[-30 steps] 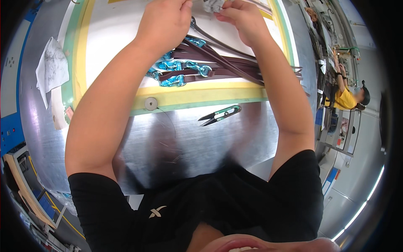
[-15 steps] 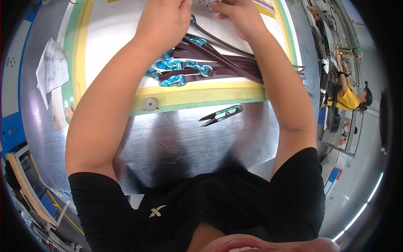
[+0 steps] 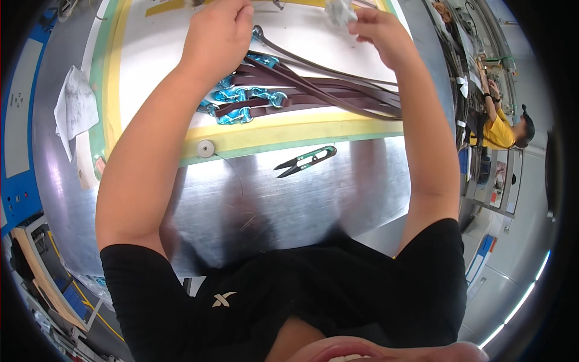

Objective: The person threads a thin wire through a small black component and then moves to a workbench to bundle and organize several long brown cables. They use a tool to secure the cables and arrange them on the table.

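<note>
My right hand (image 3: 383, 37) pinches a crumpled whitish-grey cloth or wrap (image 3: 341, 13) near the top edge. To its left my left hand (image 3: 218, 35) is closed, and what its fingers hold is hidden. Just below and right of that hand lies a bundle of dark brown straps (image 3: 338, 93). Their metal clips (image 3: 232, 95) are wrapped in shiny blue film. Thread snips (image 3: 306, 161) with green handles rest on the metal tabletop. A small bobbin (image 3: 205, 148) sits at the edge of the taped white board, trailing a thread.
The white board (image 3: 157, 60) has yellow and green tape borders and lies on the metal table (image 3: 301, 211). A smudged white cloth (image 3: 77, 105) lies at the left. Racks with hanging straps stand at the right, where a person in a yellow shirt (image 3: 499, 131) works.
My right hand has moved right and slightly nearer, carrying the crumpled piece away from my left hand. My left hand has shifted a little left. The view has shifted slightly.
</note>
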Action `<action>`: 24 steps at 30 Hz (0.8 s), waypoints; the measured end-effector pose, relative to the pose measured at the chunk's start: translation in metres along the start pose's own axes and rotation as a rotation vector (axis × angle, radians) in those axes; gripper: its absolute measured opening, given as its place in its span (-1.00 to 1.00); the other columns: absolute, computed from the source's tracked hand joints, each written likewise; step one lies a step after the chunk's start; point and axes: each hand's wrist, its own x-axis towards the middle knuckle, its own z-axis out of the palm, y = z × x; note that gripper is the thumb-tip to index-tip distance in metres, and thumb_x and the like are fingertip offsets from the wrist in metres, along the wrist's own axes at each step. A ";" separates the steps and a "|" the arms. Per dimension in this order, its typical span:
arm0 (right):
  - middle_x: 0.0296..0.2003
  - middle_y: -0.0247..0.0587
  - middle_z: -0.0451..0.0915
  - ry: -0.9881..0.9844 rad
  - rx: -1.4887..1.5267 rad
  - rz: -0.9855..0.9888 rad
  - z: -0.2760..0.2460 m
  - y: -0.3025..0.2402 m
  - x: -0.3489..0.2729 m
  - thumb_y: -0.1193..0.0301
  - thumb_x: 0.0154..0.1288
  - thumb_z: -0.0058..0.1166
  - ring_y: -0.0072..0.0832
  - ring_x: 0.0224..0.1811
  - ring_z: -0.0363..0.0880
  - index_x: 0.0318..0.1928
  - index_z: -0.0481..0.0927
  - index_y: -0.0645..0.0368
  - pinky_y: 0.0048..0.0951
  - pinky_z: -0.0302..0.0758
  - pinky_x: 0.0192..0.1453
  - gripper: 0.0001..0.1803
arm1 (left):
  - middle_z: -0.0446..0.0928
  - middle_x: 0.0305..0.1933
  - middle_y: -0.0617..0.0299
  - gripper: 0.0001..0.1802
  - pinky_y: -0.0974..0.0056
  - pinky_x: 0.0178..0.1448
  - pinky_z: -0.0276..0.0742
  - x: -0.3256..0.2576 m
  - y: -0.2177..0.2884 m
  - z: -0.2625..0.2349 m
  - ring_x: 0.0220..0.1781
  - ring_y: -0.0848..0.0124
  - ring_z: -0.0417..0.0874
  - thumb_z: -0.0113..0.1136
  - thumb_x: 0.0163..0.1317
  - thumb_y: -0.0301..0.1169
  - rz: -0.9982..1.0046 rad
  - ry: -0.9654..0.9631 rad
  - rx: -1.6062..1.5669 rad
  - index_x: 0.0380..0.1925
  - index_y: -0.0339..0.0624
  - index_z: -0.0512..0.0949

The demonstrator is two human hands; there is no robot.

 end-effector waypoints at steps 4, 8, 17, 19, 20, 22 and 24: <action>-0.27 -0.22 0.68 0.007 0.188 -0.039 0.011 -0.028 -0.048 0.44 0.20 0.28 -0.49 -0.21 0.61 0.18 0.64 0.29 -0.42 0.52 -0.15 -0.50 | 0.64 -0.34 0.05 -0.79 0.18 -0.12 0.56 0.001 -0.002 -0.002 -0.31 0.19 0.65 0.18 0.43 -0.33 -0.064 -0.024 0.008 -0.12 -0.24 0.64; -0.30 -0.23 0.65 0.071 0.306 0.000 -0.003 -0.031 -0.059 0.53 0.29 0.15 -0.47 -0.27 0.64 0.20 0.57 0.34 -0.51 0.52 -0.26 -0.55 | 0.64 -0.35 0.06 -0.80 0.19 -0.13 0.55 0.000 0.002 -0.005 -0.32 0.23 0.65 0.18 0.44 -0.33 -0.123 -0.047 0.011 -0.13 -0.24 0.64; -0.26 -0.38 0.66 0.167 -0.109 0.071 0.003 -0.007 -0.051 0.10 0.29 0.23 -0.56 -0.21 0.48 -0.09 0.76 0.19 -0.46 0.40 -0.15 -0.59 | 0.62 -0.38 0.08 -0.80 0.22 -0.17 0.54 0.001 0.004 -0.004 -0.36 0.28 0.62 0.19 0.44 -0.33 -0.136 -0.052 0.001 -0.14 -0.24 0.64; -0.26 -0.35 0.65 0.123 -0.147 0.132 0.026 -0.011 -0.048 0.06 0.27 0.31 -0.54 -0.20 0.46 -0.06 0.75 0.22 -0.46 0.38 -0.11 -0.53 | 0.62 -0.39 0.08 -0.80 0.22 -0.17 0.54 0.001 0.003 -0.004 -0.37 0.28 0.62 0.18 0.44 -0.34 -0.147 -0.050 0.002 -0.14 -0.24 0.64; -0.26 -0.34 0.64 0.128 -0.174 0.181 0.035 -0.014 -0.045 0.06 0.26 0.34 -0.54 -0.20 0.46 -0.05 0.75 0.23 -0.47 0.37 -0.10 -0.52 | 0.62 -0.39 0.08 -0.81 0.22 -0.17 0.54 0.000 0.003 -0.004 -0.36 0.29 0.63 0.18 0.44 -0.34 -0.146 -0.045 0.000 -0.14 -0.24 0.64; -0.27 -0.33 0.63 0.123 -0.117 0.202 0.042 -0.012 -0.035 0.08 0.25 0.38 -0.52 -0.21 0.46 -0.06 0.74 0.25 -0.45 0.38 -0.09 -0.52 | 0.62 -0.39 0.08 -0.81 0.22 -0.17 0.55 0.000 0.003 -0.004 -0.36 0.29 0.63 0.18 0.44 -0.34 -0.135 -0.039 -0.004 -0.15 -0.25 0.64; -0.27 -0.34 0.62 0.147 -0.064 0.194 0.042 -0.005 -0.023 0.10 0.23 0.41 -0.53 -0.23 0.45 -0.09 0.72 0.26 -0.45 0.38 -0.10 -0.53 | 0.63 -0.38 0.08 -0.81 0.22 -0.17 0.55 0.001 0.003 -0.002 -0.36 0.29 0.63 0.19 0.44 -0.34 -0.115 -0.038 -0.009 -0.15 -0.25 0.64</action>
